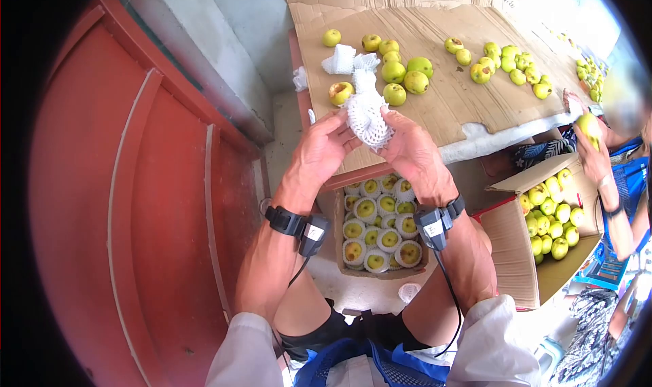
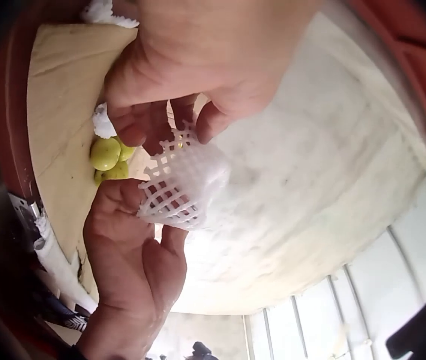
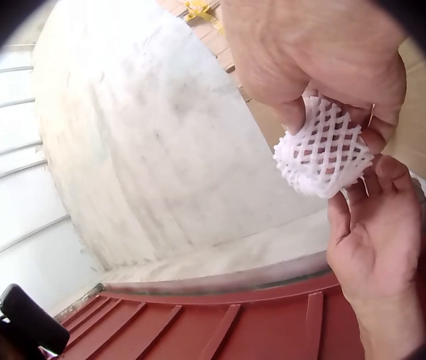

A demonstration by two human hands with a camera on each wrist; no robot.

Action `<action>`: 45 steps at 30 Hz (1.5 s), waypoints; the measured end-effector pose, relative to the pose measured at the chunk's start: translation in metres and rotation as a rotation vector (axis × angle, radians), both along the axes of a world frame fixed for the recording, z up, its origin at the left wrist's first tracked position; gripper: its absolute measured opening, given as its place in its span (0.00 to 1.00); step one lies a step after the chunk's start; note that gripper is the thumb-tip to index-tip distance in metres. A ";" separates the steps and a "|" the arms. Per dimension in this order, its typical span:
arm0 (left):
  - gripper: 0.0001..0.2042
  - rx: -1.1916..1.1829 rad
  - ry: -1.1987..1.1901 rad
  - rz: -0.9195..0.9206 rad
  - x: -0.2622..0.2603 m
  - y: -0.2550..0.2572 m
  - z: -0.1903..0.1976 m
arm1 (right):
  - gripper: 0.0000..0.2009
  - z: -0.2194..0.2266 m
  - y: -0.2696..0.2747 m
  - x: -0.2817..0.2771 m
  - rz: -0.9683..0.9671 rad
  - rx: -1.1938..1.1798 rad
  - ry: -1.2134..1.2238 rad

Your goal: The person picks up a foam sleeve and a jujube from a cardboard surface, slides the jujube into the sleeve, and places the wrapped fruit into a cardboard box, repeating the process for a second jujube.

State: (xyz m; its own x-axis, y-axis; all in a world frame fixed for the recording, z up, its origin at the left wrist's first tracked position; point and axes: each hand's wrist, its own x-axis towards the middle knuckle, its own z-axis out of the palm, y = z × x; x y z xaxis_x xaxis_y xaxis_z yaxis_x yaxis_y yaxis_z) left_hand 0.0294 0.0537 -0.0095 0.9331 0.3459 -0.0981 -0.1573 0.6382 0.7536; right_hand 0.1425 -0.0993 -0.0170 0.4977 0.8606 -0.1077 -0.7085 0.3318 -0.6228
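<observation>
A white foam fruit net (image 1: 367,121) is held up at the near edge of the cardboard-covered table. My left hand (image 1: 322,146) pinches one side of its rim between thumb and fingers, and my right hand (image 1: 415,148) pinches the opposite side. The left wrist view shows the mesh of the foam net (image 2: 179,184) spread between both hands. From the right wrist, the foam net (image 3: 324,146) looks cup-shaped, with fingers visible through its holes. Just beyond the hands lie loose green apples (image 1: 416,82) and more white foam nets (image 1: 341,60).
Below the table edge stands a box of net-wrapped apples (image 1: 380,234). To the right, an open carton (image 1: 506,254) holds unwrapped apples. Another person's hand (image 1: 595,157) holds an apple at far right. A red door (image 1: 129,204) stands on the left.
</observation>
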 end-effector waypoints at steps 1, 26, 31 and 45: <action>0.15 0.009 0.005 0.007 0.000 -0.001 0.000 | 0.18 -0.002 -0.001 0.000 0.000 -0.001 0.000; 0.16 0.963 0.142 0.320 0.005 -0.020 0.002 | 0.17 0.008 -0.008 0.001 -0.342 -0.346 -0.562; 0.14 0.954 0.130 0.357 0.010 -0.016 -0.008 | 0.15 0.017 -0.009 -0.004 -0.348 -0.313 -0.645; 0.11 1.174 0.140 0.553 0.007 -0.021 0.005 | 0.18 0.020 -0.009 -0.009 -0.348 -0.317 -0.963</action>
State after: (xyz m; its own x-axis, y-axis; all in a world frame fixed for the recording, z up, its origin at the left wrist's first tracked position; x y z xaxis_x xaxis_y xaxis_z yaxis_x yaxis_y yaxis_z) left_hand 0.0363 0.0322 -0.0047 0.6473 0.6236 0.4384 -0.0607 -0.5311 0.8451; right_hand 0.1337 -0.1080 0.0029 0.7052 0.6566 0.2676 0.2299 0.1453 -0.9623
